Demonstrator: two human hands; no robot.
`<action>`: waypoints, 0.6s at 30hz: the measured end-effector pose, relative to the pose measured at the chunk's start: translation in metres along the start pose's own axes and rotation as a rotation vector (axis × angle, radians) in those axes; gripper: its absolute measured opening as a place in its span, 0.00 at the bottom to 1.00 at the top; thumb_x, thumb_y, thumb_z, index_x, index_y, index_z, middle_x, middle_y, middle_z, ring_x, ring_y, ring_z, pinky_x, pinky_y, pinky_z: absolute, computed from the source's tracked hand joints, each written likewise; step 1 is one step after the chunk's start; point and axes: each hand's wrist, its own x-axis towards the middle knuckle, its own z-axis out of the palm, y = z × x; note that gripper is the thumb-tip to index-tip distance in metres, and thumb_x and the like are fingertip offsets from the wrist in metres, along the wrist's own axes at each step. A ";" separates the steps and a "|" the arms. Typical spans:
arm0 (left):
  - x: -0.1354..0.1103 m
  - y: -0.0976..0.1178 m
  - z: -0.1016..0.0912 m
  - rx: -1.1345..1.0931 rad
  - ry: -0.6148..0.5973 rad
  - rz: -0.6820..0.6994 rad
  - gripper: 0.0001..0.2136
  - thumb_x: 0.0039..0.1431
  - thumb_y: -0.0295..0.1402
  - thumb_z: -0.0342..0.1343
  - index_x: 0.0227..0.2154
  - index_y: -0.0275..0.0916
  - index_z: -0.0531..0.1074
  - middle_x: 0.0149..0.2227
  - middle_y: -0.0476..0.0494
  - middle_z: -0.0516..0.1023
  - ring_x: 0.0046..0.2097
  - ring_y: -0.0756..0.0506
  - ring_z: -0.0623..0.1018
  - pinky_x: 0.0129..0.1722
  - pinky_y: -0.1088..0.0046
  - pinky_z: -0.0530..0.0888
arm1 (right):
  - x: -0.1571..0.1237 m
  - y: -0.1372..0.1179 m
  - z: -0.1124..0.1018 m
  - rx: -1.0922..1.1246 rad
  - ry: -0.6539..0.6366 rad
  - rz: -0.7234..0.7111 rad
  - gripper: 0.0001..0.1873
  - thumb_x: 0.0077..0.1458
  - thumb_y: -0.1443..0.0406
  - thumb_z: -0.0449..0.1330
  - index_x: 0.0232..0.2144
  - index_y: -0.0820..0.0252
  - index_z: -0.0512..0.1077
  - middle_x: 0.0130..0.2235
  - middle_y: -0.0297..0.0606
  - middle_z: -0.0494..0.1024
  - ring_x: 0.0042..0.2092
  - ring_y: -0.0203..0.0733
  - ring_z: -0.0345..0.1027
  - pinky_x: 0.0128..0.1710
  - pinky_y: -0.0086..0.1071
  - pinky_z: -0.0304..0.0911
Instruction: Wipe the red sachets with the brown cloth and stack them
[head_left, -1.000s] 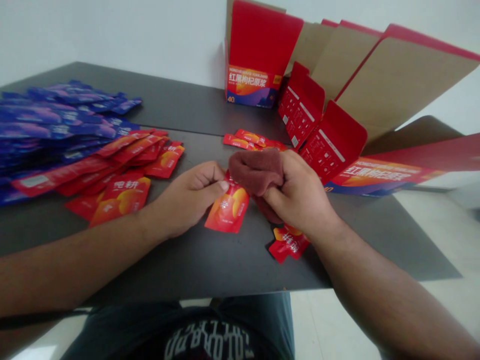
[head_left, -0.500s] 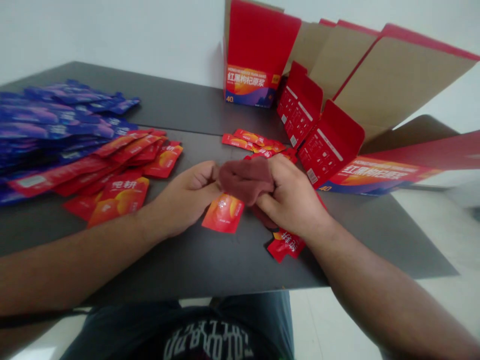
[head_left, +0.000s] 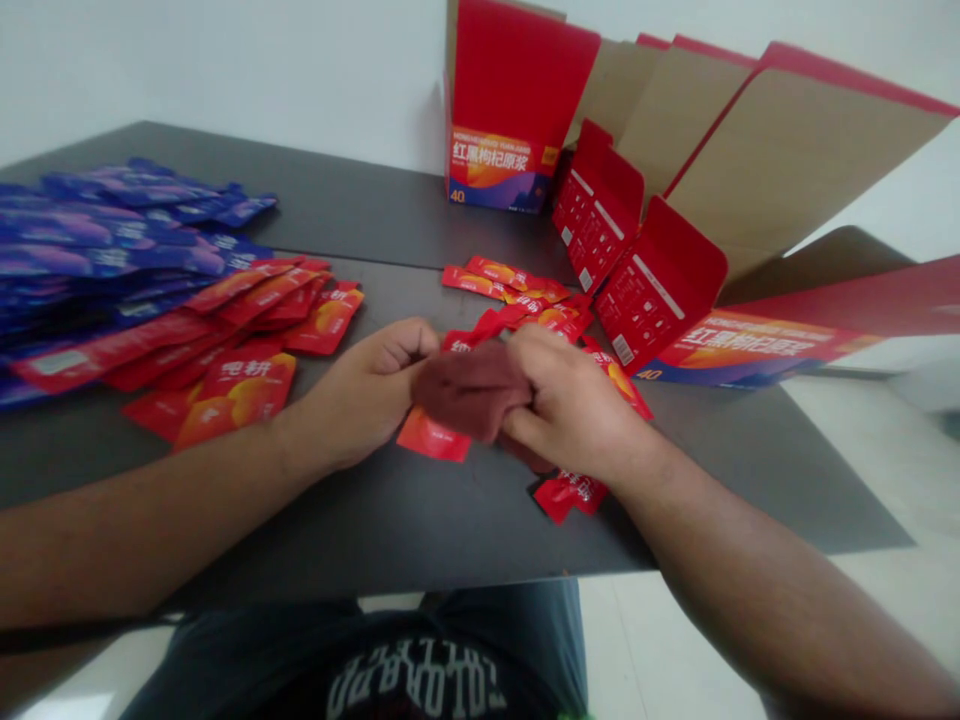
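My left hand (head_left: pixel 367 400) is closed in a pinch at the left edge of a red sachet (head_left: pixel 433 438) with an orange fruit print. A brown cloth (head_left: pixel 474 388) is bunched in my right hand (head_left: pixel 574 400), whose fingers are wrapped round it. The cloth lies across the middle of that sachet and hides much of it, leaving the lower end and a bit of the top showing. Beyond and beside my right hand lie more red sachets (head_left: pixel 551 316), and a few others (head_left: pixel 571 494) rest below its wrist.
On the left of the dark grey table (head_left: pixel 360 540) is a heap of blue sachets (head_left: pixel 112 240), with red sachets (head_left: pixel 247 385) piled against it. An open-flapped carton (head_left: pixel 499 165) stands at the back. More open red cartons (head_left: pixel 664 285) stand at the right.
My right hand has drawn the cloth a little left and toward me over the sachet. The sachet's top now shows behind the cloth, and its lower end has shifted slightly left.
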 end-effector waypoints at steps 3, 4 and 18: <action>0.000 0.002 -0.004 0.094 0.015 0.046 0.12 0.68 0.37 0.64 0.30 0.40 0.70 0.28 0.51 0.71 0.28 0.50 0.67 0.26 0.73 0.63 | -0.002 -0.006 0.001 0.103 -0.279 -0.166 0.12 0.60 0.73 0.62 0.44 0.56 0.74 0.48 0.40 0.79 0.50 0.45 0.74 0.49 0.36 0.70; 0.000 0.001 -0.004 0.094 0.006 0.048 0.12 0.69 0.37 0.64 0.31 0.41 0.70 0.28 0.51 0.71 0.28 0.50 0.67 0.26 0.73 0.63 | -0.002 -0.006 -0.001 0.098 -0.289 -0.156 0.12 0.60 0.73 0.62 0.44 0.56 0.74 0.47 0.40 0.79 0.49 0.44 0.74 0.48 0.36 0.70; 0.001 0.002 -0.003 0.043 0.001 0.046 0.11 0.67 0.35 0.65 0.30 0.41 0.70 0.28 0.52 0.73 0.28 0.50 0.68 0.27 0.74 0.64 | -0.001 -0.005 -0.004 0.099 -0.273 -0.127 0.10 0.58 0.73 0.63 0.41 0.56 0.73 0.44 0.38 0.79 0.45 0.43 0.73 0.45 0.35 0.69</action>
